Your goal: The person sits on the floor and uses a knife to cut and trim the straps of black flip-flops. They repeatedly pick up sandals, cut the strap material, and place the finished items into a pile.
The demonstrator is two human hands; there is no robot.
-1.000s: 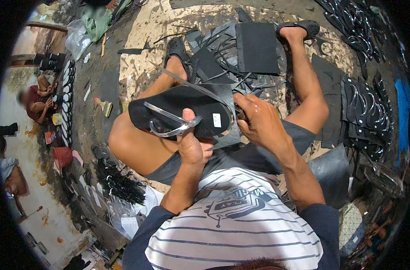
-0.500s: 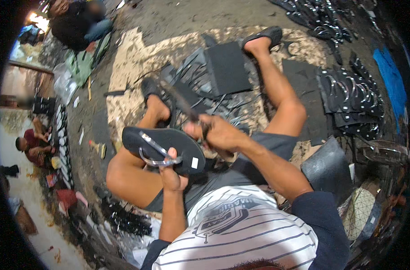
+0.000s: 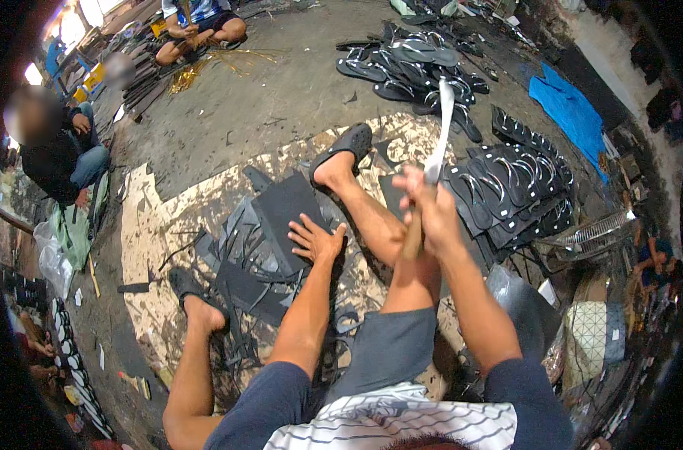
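Note:
With fingers spread, my left hand [image 3: 319,240] is at the right edge of a dark square block [image 3: 285,214]; whether it presses on it or hovers, I cannot tell. My right hand [image 3: 437,214] is wrapped round the wooden handle of a knife [image 3: 444,124], held up over my right knee. Its long pale blade points away from me. Cut black strips [image 3: 240,244] and flat scraps lie around the block. To the right of the knife, stacked black sheets [image 3: 484,195] carry sandal shapes with shiny silver straps.
A heap of black sandals [image 3: 416,56] lies at the far right, near a blue cloth [image 3: 570,109]. My legs frame a worn, pale sheet [image 3: 150,247] on the floor. One person [image 3: 60,150] sits at the left; another [image 3: 202,30] sits at the far end.
The silver-strapped sandal has left my left hand, which now reaches forward to the block. My right hand has moved forward and right with the knife. The view has turned to the right.

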